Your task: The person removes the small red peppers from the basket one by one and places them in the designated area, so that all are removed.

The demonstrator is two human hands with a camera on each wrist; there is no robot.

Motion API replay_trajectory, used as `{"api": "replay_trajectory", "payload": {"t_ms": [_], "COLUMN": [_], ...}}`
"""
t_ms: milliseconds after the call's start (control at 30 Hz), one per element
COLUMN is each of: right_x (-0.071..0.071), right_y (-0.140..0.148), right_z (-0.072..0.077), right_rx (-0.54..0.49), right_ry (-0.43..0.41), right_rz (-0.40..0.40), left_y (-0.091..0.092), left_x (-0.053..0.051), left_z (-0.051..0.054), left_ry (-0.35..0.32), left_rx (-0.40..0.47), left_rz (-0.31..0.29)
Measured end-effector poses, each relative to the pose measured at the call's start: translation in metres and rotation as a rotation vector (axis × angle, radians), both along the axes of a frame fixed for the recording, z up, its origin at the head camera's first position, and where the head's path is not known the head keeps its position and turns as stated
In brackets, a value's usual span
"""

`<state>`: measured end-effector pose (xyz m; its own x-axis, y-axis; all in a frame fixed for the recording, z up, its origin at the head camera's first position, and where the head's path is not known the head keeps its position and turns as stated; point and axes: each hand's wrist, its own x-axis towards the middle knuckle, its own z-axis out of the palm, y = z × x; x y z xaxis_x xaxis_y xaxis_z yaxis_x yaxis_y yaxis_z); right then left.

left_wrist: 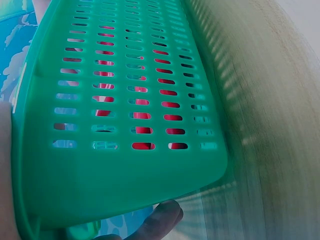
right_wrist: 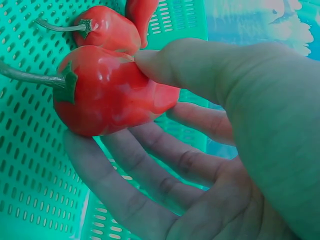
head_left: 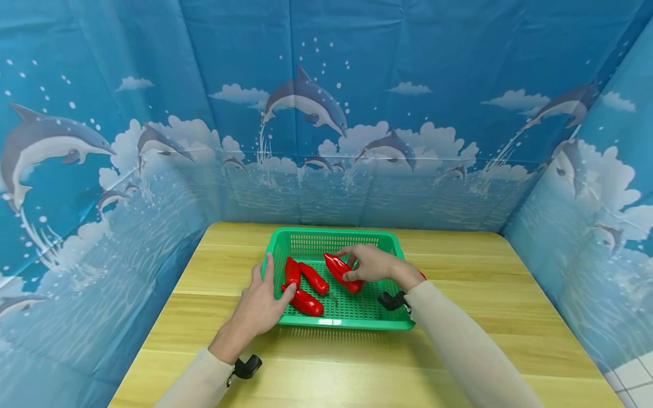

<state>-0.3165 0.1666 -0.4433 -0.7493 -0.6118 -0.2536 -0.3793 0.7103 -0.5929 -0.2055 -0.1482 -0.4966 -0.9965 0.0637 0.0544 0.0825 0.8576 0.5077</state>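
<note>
While your right hand (head_left: 371,263) reaches over the basket (head_left: 352,324), it holds one red pepper (right_wrist: 100,90), thumb on one side and fingers curled beneath. The pepper is inside the basket, right of the middle. Right wrist view: you have it by its body, with the stem (right_wrist: 37,76) clear of your fingers; probably chosen because the body gives a broad, smooth hold. Whether the pepper bears on the basket floor: cannot tell.

Your left hand (head_left: 257,300) is at the left rim, spread fairly wide, fingers mostly straight. Its thumb crosses over the rim near the front corner; in the left wrist view a fingertip shows beyond that corner, outside the wall. Likely reason: to steady the basket, leaving the other hand free to work inside. How hard you press: cannot tell.

Three more peppers lie in the left half. The far-left pepper (head_left: 292,271) and the middle pepper (head_left: 314,277) are side by side; the near pepper (head_left: 308,304) lies in front, close by your left thumb. They point various ways, so they look loosely laid rather than lined up.

Past your right wrist a red patch (head_left: 422,275) shows, mostly hidden; identity not clear.

The basket sits on the wooden table (head_left: 490,283), presumably within easy reach of both arms. A dolphin-print curtain (head_left: 449,51) hangs behind.
</note>
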Motion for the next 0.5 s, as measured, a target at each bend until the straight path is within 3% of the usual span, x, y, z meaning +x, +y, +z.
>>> {"api": "replay_trajectory", "payload": {"t_ms": [500], "right_x": [0.004], "right_y": [0.0087], "right_z": [0.0085], "right_rx": [-0.008], "right_ry": [0.061], "right_rz": [0.005], "left_y": [-0.0009], "left_x": [-0.0009], "left_z": [-0.0012], "left_ry": [0.005], "left_rx": [0.001], "left_rz": [-0.007]}}
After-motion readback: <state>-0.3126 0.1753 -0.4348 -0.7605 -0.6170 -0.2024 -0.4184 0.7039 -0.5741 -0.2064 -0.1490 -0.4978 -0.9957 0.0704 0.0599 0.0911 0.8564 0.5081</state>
